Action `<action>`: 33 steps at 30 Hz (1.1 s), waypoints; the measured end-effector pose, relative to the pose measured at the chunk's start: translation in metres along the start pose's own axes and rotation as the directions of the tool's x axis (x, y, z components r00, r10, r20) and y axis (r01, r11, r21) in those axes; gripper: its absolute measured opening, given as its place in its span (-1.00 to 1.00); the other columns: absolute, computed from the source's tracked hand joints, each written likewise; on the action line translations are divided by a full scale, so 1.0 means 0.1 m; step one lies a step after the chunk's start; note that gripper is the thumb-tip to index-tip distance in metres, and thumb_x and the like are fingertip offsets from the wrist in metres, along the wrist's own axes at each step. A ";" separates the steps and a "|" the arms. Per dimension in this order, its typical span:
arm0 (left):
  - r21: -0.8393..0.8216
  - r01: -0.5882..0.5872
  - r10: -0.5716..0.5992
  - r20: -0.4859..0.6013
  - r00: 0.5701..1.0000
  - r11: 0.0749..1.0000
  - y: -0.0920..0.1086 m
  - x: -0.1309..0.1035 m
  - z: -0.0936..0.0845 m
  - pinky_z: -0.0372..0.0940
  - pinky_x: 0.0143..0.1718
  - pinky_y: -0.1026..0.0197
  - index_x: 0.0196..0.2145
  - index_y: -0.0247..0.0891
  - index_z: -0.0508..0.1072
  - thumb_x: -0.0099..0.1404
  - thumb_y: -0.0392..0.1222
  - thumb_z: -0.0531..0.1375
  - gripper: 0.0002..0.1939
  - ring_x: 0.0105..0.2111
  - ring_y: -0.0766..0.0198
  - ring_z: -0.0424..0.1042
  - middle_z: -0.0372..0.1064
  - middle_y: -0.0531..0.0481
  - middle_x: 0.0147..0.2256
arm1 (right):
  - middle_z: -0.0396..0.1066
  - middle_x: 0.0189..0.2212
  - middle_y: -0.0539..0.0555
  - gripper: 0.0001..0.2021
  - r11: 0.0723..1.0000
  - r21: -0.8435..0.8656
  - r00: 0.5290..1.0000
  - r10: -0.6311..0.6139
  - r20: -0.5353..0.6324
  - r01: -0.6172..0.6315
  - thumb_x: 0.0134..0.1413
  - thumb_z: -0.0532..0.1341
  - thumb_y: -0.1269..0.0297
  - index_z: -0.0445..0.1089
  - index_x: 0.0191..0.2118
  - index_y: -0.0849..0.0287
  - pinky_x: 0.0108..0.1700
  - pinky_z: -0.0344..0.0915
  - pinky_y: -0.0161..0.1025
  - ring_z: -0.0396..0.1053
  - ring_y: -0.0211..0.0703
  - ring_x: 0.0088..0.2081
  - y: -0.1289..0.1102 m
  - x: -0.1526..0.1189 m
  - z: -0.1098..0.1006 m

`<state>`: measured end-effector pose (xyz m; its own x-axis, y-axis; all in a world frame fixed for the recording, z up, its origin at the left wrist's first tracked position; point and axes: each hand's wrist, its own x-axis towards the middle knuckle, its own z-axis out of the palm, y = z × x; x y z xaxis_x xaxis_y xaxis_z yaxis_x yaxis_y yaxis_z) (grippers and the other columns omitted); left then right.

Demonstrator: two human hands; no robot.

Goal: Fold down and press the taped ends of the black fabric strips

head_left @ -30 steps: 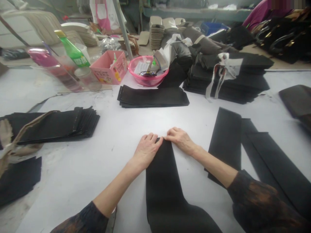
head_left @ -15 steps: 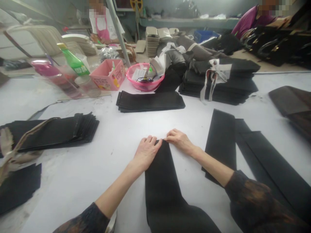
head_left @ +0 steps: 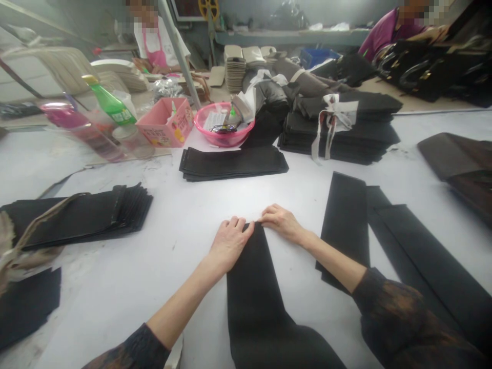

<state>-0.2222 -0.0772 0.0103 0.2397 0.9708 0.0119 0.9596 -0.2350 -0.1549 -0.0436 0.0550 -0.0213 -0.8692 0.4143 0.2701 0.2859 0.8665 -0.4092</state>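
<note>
A long black leather-like piece [head_left: 255,287] runs from the near edge of my view up the white table, widening and curving to the right at the bottom. My left hand [head_left: 230,243] lies along its far left corner, thumb and fingers closed on the end. At the far right corner, the fingertips of my right hand [head_left: 283,223] pinch the same end, almost touching my left thumb. To the right lie black strips [head_left: 346,220], with longer black panels [head_left: 430,256] beyond them. Ahead of my hands is a short stack of black pieces [head_left: 234,164].
A tied black stack [head_left: 77,218] sits left; another bundle [head_left: 346,130] with white ties stands back right. Along the back are a pink basin [head_left: 225,137], a pink box [head_left: 165,125], a green bottle [head_left: 111,102] and a jar [head_left: 132,141]. Two people work beyond the table.
The whole view has shifted slightly, with the background things now a little further left. My hands keep nearly the same place and grip on the end of the black piece.
</note>
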 end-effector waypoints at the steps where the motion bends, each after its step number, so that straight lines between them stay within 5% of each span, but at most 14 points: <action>1: 0.004 -0.001 0.001 -0.005 1.000 1.000 0.00 0.00 0.00 0.21 -0.19 0.05 0.14 -0.18 0.23 0.30 -0.34 0.13 -0.54 -0.12 0.03 0.24 0.27 -0.15 -0.16 | 0.40 -0.26 0.03 -0.88 1.000 0.020 1.000 0.011 -0.003 -0.011 0.18 0.21 0.23 0.49 -0.22 0.07 -0.17 0.27 -0.30 0.27 -0.20 -0.18 0.01 -0.01 -0.01; 11: 0.003 0.007 -0.007 0.021 1.000 1.000 0.03 0.02 -0.02 0.20 -0.20 0.05 0.17 -0.14 0.20 0.30 -0.35 0.11 -0.51 -0.14 0.03 0.23 0.27 -0.14 -0.17 | 0.35 -0.18 0.09 -0.79 0.971 -0.196 0.987 -0.116 0.110 0.136 0.28 0.08 0.36 0.41 -0.06 0.10 -0.13 0.26 -0.26 0.25 -0.17 -0.13 -0.05 -0.04 -0.11; 17: -0.004 0.006 -0.005 0.029 1.000 1.000 0.03 0.03 -0.02 0.21 -0.21 0.03 0.17 -0.15 0.20 0.30 -0.34 0.12 -0.51 -0.14 0.01 0.23 0.26 -0.15 -0.16 | 0.32 -0.12 0.15 -0.79 0.938 -0.324 0.987 -0.082 0.135 0.122 0.26 0.09 0.39 0.37 -0.04 0.18 -0.09 0.25 -0.16 0.24 -0.08 -0.10 -0.16 -0.10 -0.08; 27: -0.078 0.038 -0.041 -0.043 0.998 0.996 -0.03 -0.04 0.00 0.28 -0.19 0.08 0.14 -0.08 0.24 0.29 -0.34 0.13 -0.52 -0.15 0.09 0.27 0.26 -0.10 -0.19 | 0.40 -0.25 0.06 -0.84 0.978 -0.183 0.993 0.109 0.048 -0.098 0.22 0.18 0.29 0.45 -0.11 0.07 -0.15 0.22 -0.21 0.28 -0.14 -0.18 -0.27 0.01 -0.08; 33: -0.360 0.090 -0.169 -0.194 0.966 0.929 -0.25 -0.26 0.20 0.33 -0.08 0.16 0.07 -0.20 0.30 0.32 -0.39 0.06 -0.63 -0.09 0.20 0.31 0.30 -0.09 -0.14 | 0.38 -0.23 0.07 -0.84 0.986 -0.164 1.000 0.020 -0.006 -0.021 0.21 0.19 0.29 0.44 -0.11 0.09 -0.13 0.19 -0.22 0.24 -0.14 -0.16 -0.48 0.15 0.20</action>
<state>-0.2553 -0.0954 -0.0062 0.0984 0.9684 0.2290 0.9657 -0.1485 0.2130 -0.0783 0.0143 -0.0150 -0.8608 0.4333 0.2670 0.3664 0.8917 -0.2658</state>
